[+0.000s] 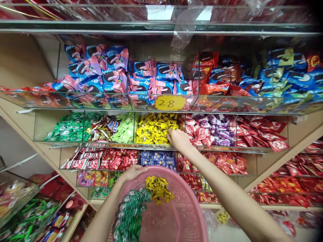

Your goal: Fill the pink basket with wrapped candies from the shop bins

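Observation:
My left hand (133,172) grips the far left rim of a pink plastic basket (198,205), its fingers closed over the edge. Inside the basket, green-wrapped candies (131,215) are heaped on the left, and a smaller pile of yellow-wrapped candies (158,189) lies at the far side. My right hand (179,139) is stretched out to the middle shelf, at the right edge of a compartment of yellow-wrapped candies (152,129). Its fingers are curled closed against those candies; whatever is inside them is hidden.
Clear dividers split the shelf, with green candies (66,127) to the left and purple-and-white candies (222,129) to the right. A glass-fronted shelf above holds packaged cookies (114,58) and a yellow "28" tag (170,102). Blue packets (158,159) lie one tier below.

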A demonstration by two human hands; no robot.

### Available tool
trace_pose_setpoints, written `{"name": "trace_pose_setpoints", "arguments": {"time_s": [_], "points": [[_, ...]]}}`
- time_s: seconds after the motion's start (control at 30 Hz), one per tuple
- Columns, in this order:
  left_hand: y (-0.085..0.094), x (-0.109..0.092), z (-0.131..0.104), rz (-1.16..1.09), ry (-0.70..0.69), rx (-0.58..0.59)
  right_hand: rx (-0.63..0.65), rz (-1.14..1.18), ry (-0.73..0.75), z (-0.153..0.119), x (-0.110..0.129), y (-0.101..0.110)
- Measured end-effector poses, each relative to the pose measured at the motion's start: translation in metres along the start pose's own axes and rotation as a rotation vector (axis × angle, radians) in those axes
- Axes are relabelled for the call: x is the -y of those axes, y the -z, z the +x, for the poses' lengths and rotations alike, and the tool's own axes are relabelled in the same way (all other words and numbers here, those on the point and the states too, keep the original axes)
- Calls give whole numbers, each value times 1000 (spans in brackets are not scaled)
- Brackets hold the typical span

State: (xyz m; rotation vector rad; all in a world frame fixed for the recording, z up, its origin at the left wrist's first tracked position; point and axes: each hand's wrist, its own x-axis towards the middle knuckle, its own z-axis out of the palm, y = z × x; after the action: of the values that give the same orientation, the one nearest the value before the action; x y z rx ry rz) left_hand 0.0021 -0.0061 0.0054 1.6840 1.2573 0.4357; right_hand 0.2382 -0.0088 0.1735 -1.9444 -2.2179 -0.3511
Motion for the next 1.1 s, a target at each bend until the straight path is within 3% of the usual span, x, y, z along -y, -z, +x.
{"name": "trace_pose_setpoints", "arguments": {"time_s": [0.23, 0.37, 0.5, 0.63, 0.73, 0.83, 0.97, 1.1], "points": [[0, 0, 0, -24, -13, 6, -59, 86, 12, -3, -4, -1], [0, 3, 2, -3, -13, 0, -155, 212, 18, -17, -4, 9], [-1, 8, 5, -20, -49, 11, -236, 398, 155, -37, 5, 14], [-2, 12, 6, -61, -47, 5, -30, 422, 288, -57, 20, -12], [-2, 9, 5, -47, -7, -6, 182, 298, 270, -72, 25, -47], [-2, 4, 3, 8, 6, -4, 310, 213, 215, -86, 20, -77], [-1, 4, 3, -23, 7, 20, 396, 153, 212, -99, 11, -95], [-2, 9, 4, -42, 6, 8, 390, 106, 214, -104, 11, -105]]}}
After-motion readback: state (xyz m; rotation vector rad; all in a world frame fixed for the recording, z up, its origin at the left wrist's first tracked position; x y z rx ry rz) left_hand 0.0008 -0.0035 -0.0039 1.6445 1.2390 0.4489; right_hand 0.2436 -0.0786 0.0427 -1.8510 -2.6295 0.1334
